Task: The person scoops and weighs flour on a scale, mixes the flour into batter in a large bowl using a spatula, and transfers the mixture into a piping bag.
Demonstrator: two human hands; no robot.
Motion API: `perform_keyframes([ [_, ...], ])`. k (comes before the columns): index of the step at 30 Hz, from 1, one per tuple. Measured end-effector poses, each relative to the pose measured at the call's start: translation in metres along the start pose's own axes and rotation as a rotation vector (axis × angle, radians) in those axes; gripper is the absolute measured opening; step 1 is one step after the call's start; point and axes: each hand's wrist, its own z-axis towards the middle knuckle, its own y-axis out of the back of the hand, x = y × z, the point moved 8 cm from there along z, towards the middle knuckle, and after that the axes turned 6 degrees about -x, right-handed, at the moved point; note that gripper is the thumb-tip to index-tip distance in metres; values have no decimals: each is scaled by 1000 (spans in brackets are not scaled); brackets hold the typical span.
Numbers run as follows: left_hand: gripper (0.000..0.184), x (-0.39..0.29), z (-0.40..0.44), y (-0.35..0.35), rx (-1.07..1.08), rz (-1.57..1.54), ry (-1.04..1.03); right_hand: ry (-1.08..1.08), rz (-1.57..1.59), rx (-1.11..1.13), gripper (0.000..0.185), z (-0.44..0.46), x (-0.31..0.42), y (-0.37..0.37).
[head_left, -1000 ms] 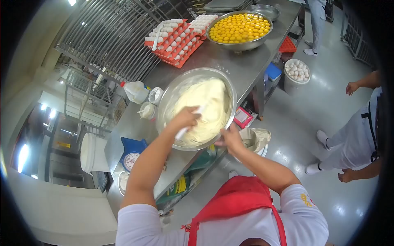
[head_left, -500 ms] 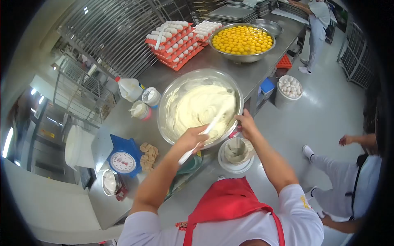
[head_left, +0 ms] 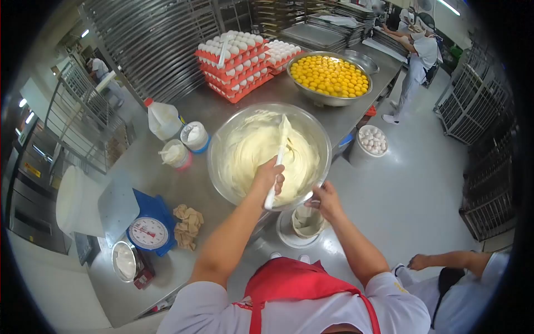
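My left hand (head_left: 269, 177) is closed around the handle of a long white spatula (head_left: 283, 133), whose blade rests in pale, creamy batter (head_left: 245, 153). The batter lies in a large metal mixing bowl (head_left: 213, 158) at the table's edge, with swirl marks on its surface. At the bowl's near right side, my right hand (head_left: 327, 201) grips the rim with bent fingers. Just below that hand, a lined white bucket (head_left: 283, 229) stands on the floor, partly hidden by the bowl.
Stacked red egg trays (head_left: 231, 72) and a metal bowl of yolks (head_left: 328, 100) stand behind. Leftward are a white jug (head_left: 163, 119), two small tubs and a blue scale (head_left: 150, 225). A bucket of eggshells (head_left: 371, 142) is at right. A co-worker's arm (head_left: 450, 260) shows lower right.
The spatula has swung from a rightward slant to nearly upright, its blade now toward the bowl's far side. The right hand stays at the rim. The camera view has shifted.
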Motion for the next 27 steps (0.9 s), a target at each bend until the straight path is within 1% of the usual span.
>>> perform_keyframes([
  [1,50,8,-6,7,-77,24,-1,-118,42,34,26,14,-6,10],
  [2,38,8,-24,-2,-173,184,-69,-111,25,35,26,29,9,11],
  [3,38,8,-18,-3,-170,175,-68,-11,18,102,25,40,28,4],
  [4,46,10,-9,-9,-80,100,-27,84,10,165,25,40,41,-4],
  [5,55,8,5,-14,16,27,10,88,0,156,25,32,31,-12],
  [6,57,3,38,-1,29,-154,-11,120,-12,51,22,19,17,-19],
  [7,50,-14,38,7,-50,-128,-131,150,-23,-55,21,7,6,-17],
  [8,41,-16,26,0,-15,-103,-158,85,-6,-28,16,3,-10,-14],
  [9,34,-19,10,-5,13,-74,-192,92,-9,-31,16,13,-2,-10],
  [10,34,-15,-6,-9,16,-75,-189,58,67,-22,16,25,11,-2],
  [11,32,-2,-21,-18,38,-35,-111,23,145,-18,17,35,22,2],
  [12,30,7,-29,-24,62,0,-39,81,39,-10,17,40,43,-5],
  [13,30,10,-15,-18,64,-7,-37,81,31,-13,17,44,35,-2],
  [15,28,-9,31,-9,131,-174,-126,163,-27,2,22,49,16,-5],
  [16,27,-22,30,-2,26,-231,-102,185,-37,-7,25,41,10,-11],
  [17,27,-20,26,-4,24,-229,-104,185,-34,-4,25,37,15,-11],
  [19,27,-7,12,-2,-101,-111,-173,16,-49,-23,29,31,16,-9],
  [20,26,12,3,-9,-101,-99,-69,-73,9,43,30,51,22,-1],
  [21,26,20,-9,-25,12,-78,-24,39,-36,-42,30,72,40,6],
  [23,26,6,9,-33,7,-138,-39,205,-161,141,30,103,54,0],
  [24,26,-7,35,-18,-5,-151,-93,199,-154,157,30,93,48,-4],
  [25,26,-22,57,0,-16,-166,-148,179,-144,106,29,68,43,-7],
  [26,25,-37,52,10,-94,-239,-203,165,-134,54,28,57,47,-4],
  [27,25,-40,43,1,-107,-233,-212,162,-126,68,28,62,56,0],
])
